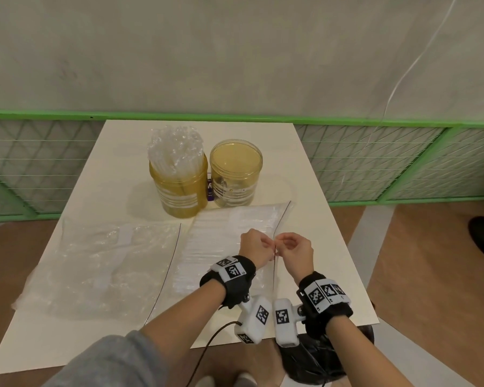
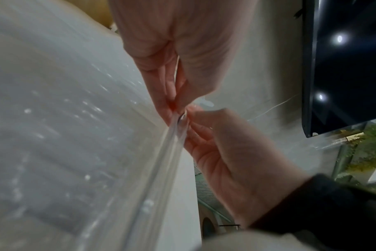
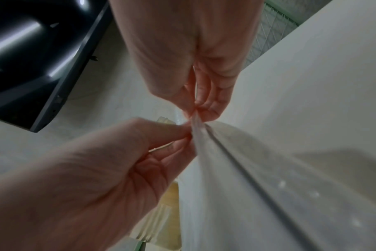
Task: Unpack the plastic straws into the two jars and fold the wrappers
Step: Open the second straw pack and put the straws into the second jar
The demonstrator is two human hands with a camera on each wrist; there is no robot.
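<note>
Pack: I see the full straw pack (image 1: 229, 241) lying flat on the table (image 1: 327, 247), just in front of the empty jar (image 1: 236, 174).
Handling: thin, slippery film, light and floppy (I judge the sealed edge strip the best hold).
Left hand (image 1: 256, 248): pinching the pack's right edge.
Right hand (image 1: 296, 254): pinching the same edge, fingertips touching the left's.
Done: left jar (image 1: 179, 188) holds straws; empty wrapper (image 1: 101, 263) unfolded.

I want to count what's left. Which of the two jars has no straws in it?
The jar on the right. You can see down to its bare bottom, while the left jar is stuffed with clear straws sticking out its top.
</note>
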